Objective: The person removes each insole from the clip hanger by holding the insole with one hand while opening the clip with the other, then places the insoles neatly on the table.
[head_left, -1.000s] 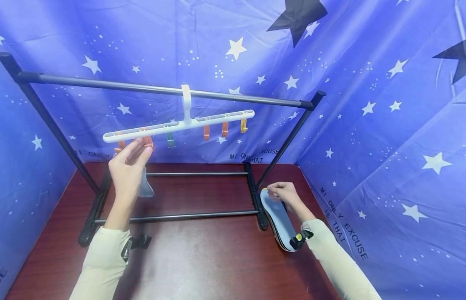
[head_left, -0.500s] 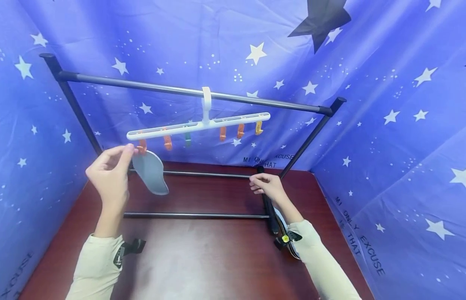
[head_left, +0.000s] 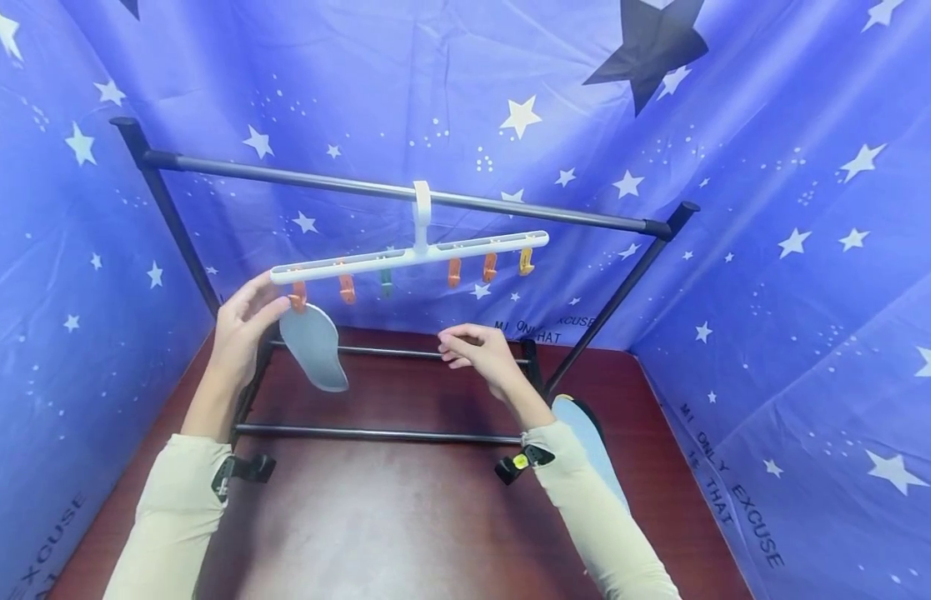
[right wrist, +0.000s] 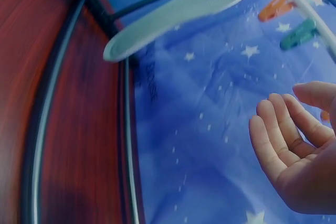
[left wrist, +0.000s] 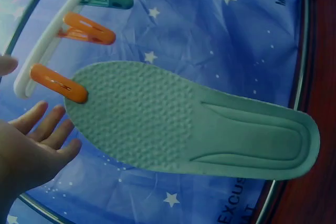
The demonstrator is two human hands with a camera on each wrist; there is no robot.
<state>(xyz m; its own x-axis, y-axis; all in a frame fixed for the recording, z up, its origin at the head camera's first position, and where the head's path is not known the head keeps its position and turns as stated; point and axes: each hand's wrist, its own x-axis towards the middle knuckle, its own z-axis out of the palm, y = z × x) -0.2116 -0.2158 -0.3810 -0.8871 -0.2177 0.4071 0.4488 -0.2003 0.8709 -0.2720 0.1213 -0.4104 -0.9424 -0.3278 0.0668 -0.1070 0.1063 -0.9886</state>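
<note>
A grey-green insole [head_left: 312, 346] hangs by its toe end from the leftmost orange clip [head_left: 297, 297] of a white clip hanger [head_left: 408, 257]. My left hand [head_left: 243, 327] is around that end of the hanger; in the left wrist view its fingers [left wrist: 46, 125] are spread loosely beside the clip and pinch nothing. My right hand [head_left: 482, 354] is in the air below the hanger's middle, fingers loosely bent and holding nothing. The right wrist view shows that palm [right wrist: 304, 166] bare, with the insole [right wrist: 173, 19] beyond it.
A dark metal rack [head_left: 345, 183] carries the hanger on its top bar. Orange, green and yellow clips [head_left: 525, 262] line the hanger. Partly behind the right sleeve, more insoles [head_left: 591, 442] lie on the red-brown table [head_left: 390, 525]. Star-printed blue cloth [head_left: 465, 50] surrounds everything.
My right hand has left the insoles at the right and moved left under the hanger. My left hand has shifted from the second orange clip to the leftmost one. The view has turned left.
</note>
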